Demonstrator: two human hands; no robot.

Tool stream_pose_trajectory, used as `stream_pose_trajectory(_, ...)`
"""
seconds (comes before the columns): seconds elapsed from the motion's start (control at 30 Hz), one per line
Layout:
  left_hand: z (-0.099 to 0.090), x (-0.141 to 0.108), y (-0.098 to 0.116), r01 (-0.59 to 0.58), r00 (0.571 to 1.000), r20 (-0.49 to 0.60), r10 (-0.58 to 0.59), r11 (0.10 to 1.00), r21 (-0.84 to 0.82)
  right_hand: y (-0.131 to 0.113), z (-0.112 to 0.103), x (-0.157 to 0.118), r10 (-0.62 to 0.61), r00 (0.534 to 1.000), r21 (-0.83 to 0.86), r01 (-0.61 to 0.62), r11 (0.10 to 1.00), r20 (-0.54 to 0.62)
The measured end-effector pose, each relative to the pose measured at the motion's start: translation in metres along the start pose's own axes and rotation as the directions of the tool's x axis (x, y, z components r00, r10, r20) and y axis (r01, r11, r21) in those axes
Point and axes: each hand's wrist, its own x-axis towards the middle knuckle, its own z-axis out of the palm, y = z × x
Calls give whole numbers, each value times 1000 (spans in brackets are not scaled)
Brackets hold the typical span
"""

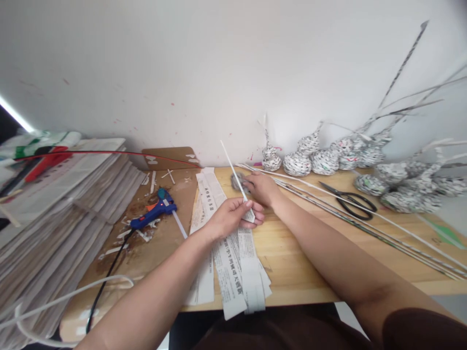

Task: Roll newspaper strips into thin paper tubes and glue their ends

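My left hand [237, 214] is closed around a thin rolled paper stick [233, 167]. The stick rises up and to the left, and its wider printed end lies across my fingers. Just beyond it, my right hand [264, 189] rests low over the wood with curled fingers pressed on a soft-looking grey lump [238, 181]. I cannot make out what the lump is made of. Under my left hand, long strips of printed newspaper [229, 277] lie fanned out, some reaching past the table's front edge.
A blue glue gun [155, 211] lies on stained cardboard [146, 257] at left, beside a tall newspaper stack [73, 204]. Black scissors [352, 201] and long paper sticks [350, 218] lie at right. Several woven paper gourds [297, 164] line the wall. The wooden table [292, 262] ends near my body.
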Motion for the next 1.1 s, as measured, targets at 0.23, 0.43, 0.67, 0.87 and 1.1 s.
stream_pose_trajectory(0.23, -1, 2, -1, -3, 1000, -10, 2, 1000, -16, -9, 9, 1, 137, 990, -290, -136, 947, -17)
stream_pose_trajectory(0.43, -3, 2, -2, -20, 1000, 2, 20, 1000, -18, -14, -3, -5, 116, 986, -168, -135, 977, -119)
stream_pose_trajectory(0.67, -3, 2, 1, -19, 1000, -4, 19, 1000, -20, -31, -35, -8, 55, 990, 609, -124, 783, 131)
stream_pose_trajectory(0.87, -1, 2, -1, -22, 1000, -9, 21, 999, -24, -40, -31, -9, 33, 936, 864, -338, 373, 351)
stream_pose_trajectory(1.1, 1, 3, -4, 8, 1000, -9, -9, 999, -43, -40, -33, -9, 84, 939, 877, -341, 338, 333)
